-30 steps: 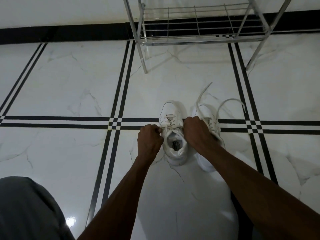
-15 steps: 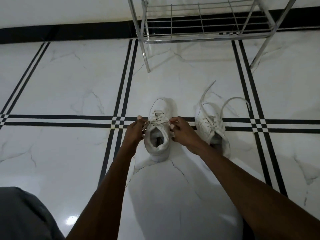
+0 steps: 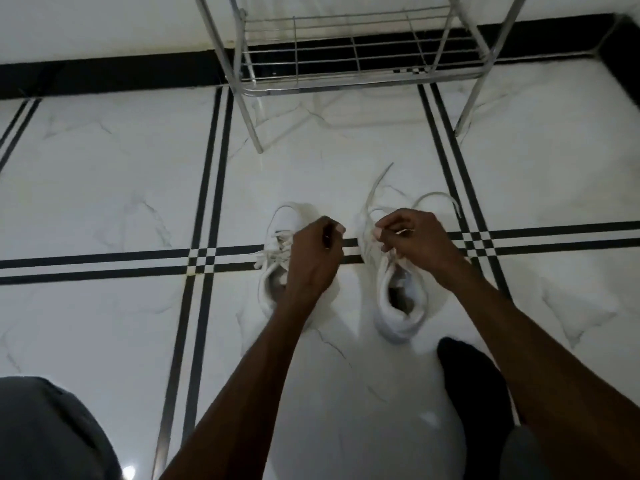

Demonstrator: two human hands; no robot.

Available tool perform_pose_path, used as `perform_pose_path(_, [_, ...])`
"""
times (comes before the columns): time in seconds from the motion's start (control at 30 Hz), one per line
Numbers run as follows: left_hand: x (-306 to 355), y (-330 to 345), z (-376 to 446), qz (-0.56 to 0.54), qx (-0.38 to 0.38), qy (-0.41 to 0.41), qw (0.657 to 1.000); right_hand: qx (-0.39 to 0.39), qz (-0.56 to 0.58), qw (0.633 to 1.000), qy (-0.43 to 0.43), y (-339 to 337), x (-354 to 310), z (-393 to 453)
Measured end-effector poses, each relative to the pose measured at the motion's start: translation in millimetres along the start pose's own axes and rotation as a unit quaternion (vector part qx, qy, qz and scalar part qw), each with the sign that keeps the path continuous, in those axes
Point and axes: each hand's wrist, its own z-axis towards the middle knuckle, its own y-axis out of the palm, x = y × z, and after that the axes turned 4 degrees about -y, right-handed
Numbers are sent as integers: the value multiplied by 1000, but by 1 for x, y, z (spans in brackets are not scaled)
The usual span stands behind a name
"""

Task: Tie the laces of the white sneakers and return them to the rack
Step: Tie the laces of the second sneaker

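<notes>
Two white sneakers stand side by side on the marble floor, toes pointing toward the rack. My left hand (image 3: 313, 258) hovers over the left sneaker (image 3: 273, 271), fingers curled, with nothing visible in them. That shoe's laces (image 3: 268, 256) lie bunched across its tongue. My right hand (image 3: 414, 239) sits over the tongue of the right sneaker (image 3: 398, 306) and pinches one of its laces. The right sneaker's loose lace ends (image 3: 375, 183) trail over the floor toward the rack. The metal wire rack (image 3: 346, 86) stands beyond the shoes, and its bottom shelf holds nothing.
The floor is white marble tile (image 3: 104, 185) with black double stripes. A black skirting runs along the wall behind the rack. My grey-clad knee (image 3: 45, 431) is at the lower left and my dark-socked foot (image 3: 474, 386) lies just behind the right sneaker.
Both hands have left the left sneaker's laces and shifted right. My right hand now grips the right sneaker's lace. The view has tilted slightly.
</notes>
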Motion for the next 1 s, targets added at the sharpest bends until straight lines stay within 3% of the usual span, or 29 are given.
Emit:
perform_pose_path(0.07, [9,30,-7,-38,-86,-34,995,27,-8,1000,13,-26,10,-3])
perform_pose_path(0.13, [13,52,-13,-40,-125,-72,989,-1,-69,997,35,-43,19,-7])
perform_pose_path(0.27, [15,67,-16,23,-108,-59,992,-88,-133,985,69,-47,40,-15])
perform_pose_path(0.57, [10,53,-5,49,-86,-45,994,-113,-142,983,27,-20,28,-7])
perform_pose_path(1.0, [-12,35,-4,73,-34,21,997,-40,-147,988,-6,15,17,-3])
